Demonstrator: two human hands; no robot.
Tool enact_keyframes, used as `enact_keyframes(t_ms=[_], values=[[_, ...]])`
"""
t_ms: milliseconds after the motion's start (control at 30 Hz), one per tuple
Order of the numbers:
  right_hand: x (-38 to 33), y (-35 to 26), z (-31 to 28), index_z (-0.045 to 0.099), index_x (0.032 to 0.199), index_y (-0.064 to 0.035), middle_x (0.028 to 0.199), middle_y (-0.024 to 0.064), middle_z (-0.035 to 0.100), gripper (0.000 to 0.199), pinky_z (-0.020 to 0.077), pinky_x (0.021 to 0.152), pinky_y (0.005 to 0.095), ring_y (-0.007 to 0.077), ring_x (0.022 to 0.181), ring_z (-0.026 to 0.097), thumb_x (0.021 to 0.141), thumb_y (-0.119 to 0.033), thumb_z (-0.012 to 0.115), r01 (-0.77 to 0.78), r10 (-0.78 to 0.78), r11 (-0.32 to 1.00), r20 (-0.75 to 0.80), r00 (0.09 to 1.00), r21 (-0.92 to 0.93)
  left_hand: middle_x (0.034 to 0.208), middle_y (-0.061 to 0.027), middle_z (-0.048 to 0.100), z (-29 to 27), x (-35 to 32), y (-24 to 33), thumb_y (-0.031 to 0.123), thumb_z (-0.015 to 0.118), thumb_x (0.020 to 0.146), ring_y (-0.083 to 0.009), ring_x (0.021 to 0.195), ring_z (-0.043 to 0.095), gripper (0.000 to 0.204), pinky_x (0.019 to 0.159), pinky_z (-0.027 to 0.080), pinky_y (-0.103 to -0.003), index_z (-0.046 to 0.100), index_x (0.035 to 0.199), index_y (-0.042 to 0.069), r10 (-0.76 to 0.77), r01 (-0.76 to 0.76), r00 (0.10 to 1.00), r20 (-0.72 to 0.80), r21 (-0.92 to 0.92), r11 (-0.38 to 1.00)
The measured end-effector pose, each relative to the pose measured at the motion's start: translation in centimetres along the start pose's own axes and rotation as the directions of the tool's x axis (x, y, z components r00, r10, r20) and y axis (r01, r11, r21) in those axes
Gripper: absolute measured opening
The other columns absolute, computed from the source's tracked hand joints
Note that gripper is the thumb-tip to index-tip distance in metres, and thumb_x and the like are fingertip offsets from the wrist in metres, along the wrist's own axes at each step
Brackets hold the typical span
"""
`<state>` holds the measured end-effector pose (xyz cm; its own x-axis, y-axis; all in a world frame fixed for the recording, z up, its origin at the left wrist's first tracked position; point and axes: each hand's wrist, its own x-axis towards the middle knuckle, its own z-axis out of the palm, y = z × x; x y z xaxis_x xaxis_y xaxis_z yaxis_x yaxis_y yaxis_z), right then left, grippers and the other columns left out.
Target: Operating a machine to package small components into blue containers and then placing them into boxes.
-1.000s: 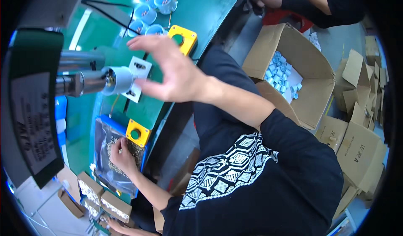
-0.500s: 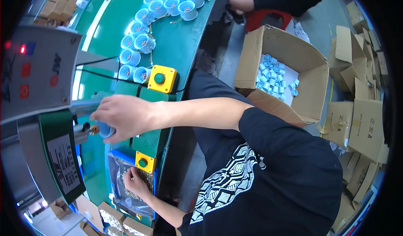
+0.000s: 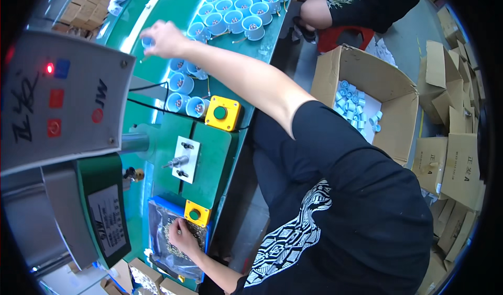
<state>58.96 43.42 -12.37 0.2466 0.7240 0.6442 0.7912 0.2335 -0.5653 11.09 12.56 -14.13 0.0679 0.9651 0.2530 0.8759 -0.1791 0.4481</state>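
My right hand [image 3: 166, 39] is stretched out over the green belt, its fingers curled round a blue plastic cup [image 3: 148, 41]. Rows of similar blue cups [image 3: 233, 19] with small metal bits inside stand beside my right forearm. My left hand [image 3: 182, 237] rests with fingertips pinched among small metal parts [image 3: 175, 249] in a plastic-lined blue tray [image 3: 157, 201]. Whatever those fingers hold is too small to make out. Between my hands, a metal post on a white plate [image 3: 189, 153] stands bare on the green machine base [image 3: 209, 161].
Two yellow button boxes, one upper [image 3: 230, 106] and one lower [image 3: 202, 219], flank the base. A grey machine head [image 3: 68, 95] looms at left. Another person [image 3: 361, 4] sits beyond a carton [image 3: 398, 95] holding small blue parts. Folded cartons [image 3: 456, 161] line the right.
My right hand has moved from the machine base, cup in its grasp, up and away over the belt, uncovering the post. My left hand stays in the tray; the view has shifted slightly.
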Motion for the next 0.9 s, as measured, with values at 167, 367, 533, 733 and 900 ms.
enact_keyframes(t_ms=[167, 367, 533, 733, 900], values=[[1.4, 2.1, 4.5, 0.069, 0.131, -0.0241, 0.131, 0.0165, 0.066, 0.044, 0.0508, 0.102, 0.0515, 0.0344, 0.129, 0.059, 0.088, -0.037, 0.071, 0.029, 0.118, 0.971, 0.577, 0.808, -0.239, 0.092, -0.0168, 0.072, 0.5, 0.6, -0.2, 0.005, 0.069, 0.094, -0.0317, 0.084, 0.069, 0.012, 0.079, 0.053, -0.039, 0.071, 0.101, -0.005, 0.108, -0.108, 0.993, 0.049, -0.002, 0.994], [-6.8, -0.4, -8.2, 0.071, 0.117, -0.0217, 0.131, 0.0096, 0.064, 0.028, 0.0473, 0.106, 0.047, 0.0334, 0.121, 0.059, 0.093, -0.037, 0.068, 0.23, -0.207, 0.965, 0.174, 0.963, -0.125, 0.099, -0.0189, 0.071, -0.1, 0.3, 0.8, 0.004, 0.068, 0.095, -0.0346, 0.09, 0.069, 0.015, 0.083, 0.053, -0.04, 0.07, 0.105, -0.006, 0.074, -0.074, 0.997, 0.039, 0.004, 0.997], [-15.4, 1.6, -14.3, 0.068, 0.106, -0.0132, 0.141, 0.0089, 0.053, 0.019, 0.0423, 0.11, 0.0445, 0.0342, 0.125, 0.054, 0.093, -0.025, 0.073, 0.413, -0.402, 0.862, 0.1, 0.91, -0.293, 0.101, -0.0184, 0.072, -0.2, 0.7, 0.7, 0.002, 0.067, 0.095, -0.0349, 0.092, 0.069, 0.014, 0.085, 0.053, -0.04, 0.069, 0.107, -0.005, 0.094, -0.095, 0.995, 0.032, 0.011, 0.995], [-17.3, -4.6, -14.8, 0.062, 0.105, -0.0095, 0.145, 0.0144, 0.051, 0.022, 0.0413, 0.112, 0.0408, 0.032, 0.135, 0.051, 0.091, -0.017, 0.078, -0.059, 0.036, 0.877, 0.058, 0.998, 0.476, 0.096, -0.0149, 0.073, 0.1, 0.3, 0.1, 0.0, 0.067, 0.095, -0.0267, 0.087, 0.07, 0.012, 0.083, 0.054, -0.036, 0.071, 0.106, -0.003, 0.035, -0.036, 0.999, -0.013, -0.042, 0.998], [-19.7, -16.9, -13.9, 0.059, 0.101, -0.0028, 0.131, 0.017, 0.068, 0.041, 0.0514, 0.101, 0.0378, 0.0289, 0.119, 0.066, 0.077, -0.011, 0.091, 0.101, -0.127, 0.7, -0.015, 0.992, 0.707, 0.094, -0.0137, 0.073, 0.1, 0.3, 0.3, 0.0, 0.067, 0.095, -0.0233, 0.086, 0.069, 0.01, 0.082, 0.054, -0.033, 0.071, 0.104, -0.002, -0.019, 0.018, 1.0, -0.009, -0.074, 0.997]])
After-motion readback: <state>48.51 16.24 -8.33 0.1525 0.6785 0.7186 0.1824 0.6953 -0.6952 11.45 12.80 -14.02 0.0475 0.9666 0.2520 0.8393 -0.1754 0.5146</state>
